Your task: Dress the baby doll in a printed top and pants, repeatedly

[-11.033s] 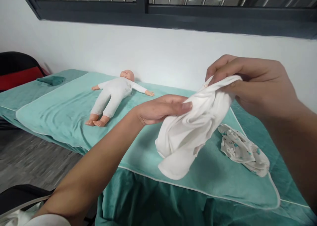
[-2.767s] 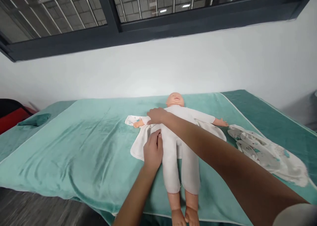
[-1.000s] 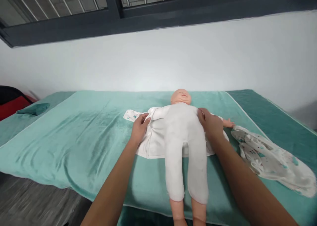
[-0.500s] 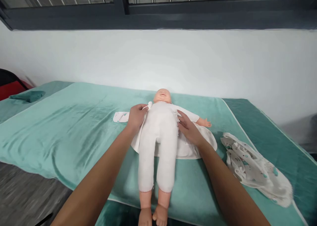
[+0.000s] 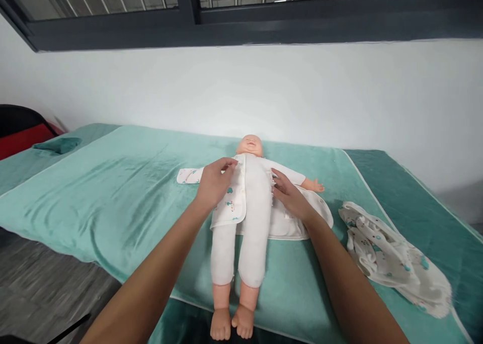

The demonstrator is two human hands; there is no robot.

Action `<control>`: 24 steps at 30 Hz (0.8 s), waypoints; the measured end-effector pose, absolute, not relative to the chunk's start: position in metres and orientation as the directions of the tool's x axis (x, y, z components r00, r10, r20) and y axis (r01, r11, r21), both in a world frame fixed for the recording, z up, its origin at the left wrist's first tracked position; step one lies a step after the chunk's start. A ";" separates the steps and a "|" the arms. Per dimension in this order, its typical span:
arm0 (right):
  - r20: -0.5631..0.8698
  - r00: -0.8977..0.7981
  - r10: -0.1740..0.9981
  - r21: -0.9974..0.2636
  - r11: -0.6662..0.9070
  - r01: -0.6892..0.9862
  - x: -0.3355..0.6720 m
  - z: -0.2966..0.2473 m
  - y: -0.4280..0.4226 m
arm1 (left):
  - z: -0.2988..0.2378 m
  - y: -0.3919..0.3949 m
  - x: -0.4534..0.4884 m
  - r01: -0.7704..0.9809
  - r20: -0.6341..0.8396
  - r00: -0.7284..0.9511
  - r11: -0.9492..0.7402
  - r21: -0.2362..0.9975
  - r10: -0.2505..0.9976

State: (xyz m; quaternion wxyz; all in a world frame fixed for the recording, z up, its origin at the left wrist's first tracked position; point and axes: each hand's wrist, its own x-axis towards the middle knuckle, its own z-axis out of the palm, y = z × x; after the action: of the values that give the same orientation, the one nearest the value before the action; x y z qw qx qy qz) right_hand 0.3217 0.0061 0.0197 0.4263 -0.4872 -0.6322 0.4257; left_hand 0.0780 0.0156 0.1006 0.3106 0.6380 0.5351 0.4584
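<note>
A baby doll [image 5: 256, 198] in white underclothes lies on its back, head toward the wall and bare feet toward me. A white printed baby shirt [image 5: 234, 208] is partly on it. One front panel covers the left half of the torso, and the other lies spread out to the right under the doll's bare-ended arm. My left hand [image 5: 216, 183] is closed on the shirt's panel near the chest, its fingertips pinching the cloth. The shirt's left sleeve [image 5: 189, 175] lies flat beyond that hand. My right hand [image 5: 290, 194] rests against the doll's right-hand side, fingers slightly apart.
A green padded mat [image 5: 124, 183] lies under the doll. To the right is a crumpled white printed garment [image 5: 396, 258]. A white wall [image 5: 241, 92] and a dark window frame [image 5: 302, 24] stand behind. At the far left is a red and black item [image 5: 22, 133].
My left hand has brought the shirt's left panel over the doll's torso, moving rightward. My right hand has stayed at the doll's side. The view has shifted slightly.
</note>
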 end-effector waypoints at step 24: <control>0.212 0.676 0.706 -0.895 0.418 -0.156 0.385 0.037 0.021 | 0.105 0.074 0.204 0.689 0.023 0.722 -0.722 0.059 0.691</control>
State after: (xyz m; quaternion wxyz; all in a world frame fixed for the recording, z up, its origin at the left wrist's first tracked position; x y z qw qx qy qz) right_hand 0.3848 0.0211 0.0372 0.7886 -0.4648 -0.2956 0.2733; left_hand 0.2038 0.0736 0.1047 0.0233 0.9276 0.3721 0.0218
